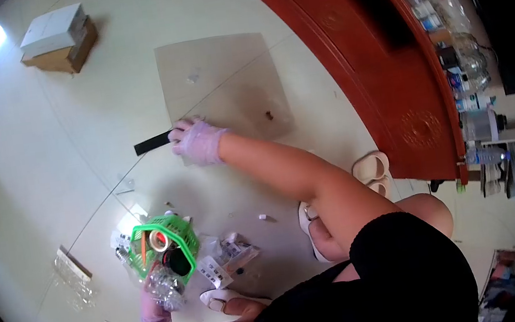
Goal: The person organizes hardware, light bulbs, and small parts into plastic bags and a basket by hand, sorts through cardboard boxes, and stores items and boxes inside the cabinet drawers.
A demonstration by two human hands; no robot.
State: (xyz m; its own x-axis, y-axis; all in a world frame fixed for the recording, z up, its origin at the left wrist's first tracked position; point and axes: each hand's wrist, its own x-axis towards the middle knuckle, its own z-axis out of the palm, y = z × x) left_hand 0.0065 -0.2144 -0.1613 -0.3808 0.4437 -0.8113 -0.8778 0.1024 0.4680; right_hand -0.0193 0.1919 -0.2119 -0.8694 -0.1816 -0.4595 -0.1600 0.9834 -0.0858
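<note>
My right hand (pixel 197 143), in a thin pale purple glove, reaches out low over the floor. Its fingers close on one end of a flat black strip (pixel 153 143), beside the edge of a clear plastic sheet (pixel 219 74). My left hand (pixel 154 309), gloved alike, is at the near side of a green plastic basket (pixel 191 243) and seems to grip it; crumpled clear plastic (pixel 166 288) hides most of its fingers. Inside the basket are a roll of tape (pixel 159 241), an orange stick-like item (pixel 143 249) and a dark round object (pixel 177 262).
Small packets and papers (pixel 225 258) lie by the basket. A plastic-wrapped piece (pixel 73 266) is farther left. White and brown boxes (pixel 59 40) are stacked at upper left. A red-brown wooden cabinet (pixel 352 35) runs along the right, with bottles (pixel 487 155) beyond. My shoes (pixel 310 232) are close by.
</note>
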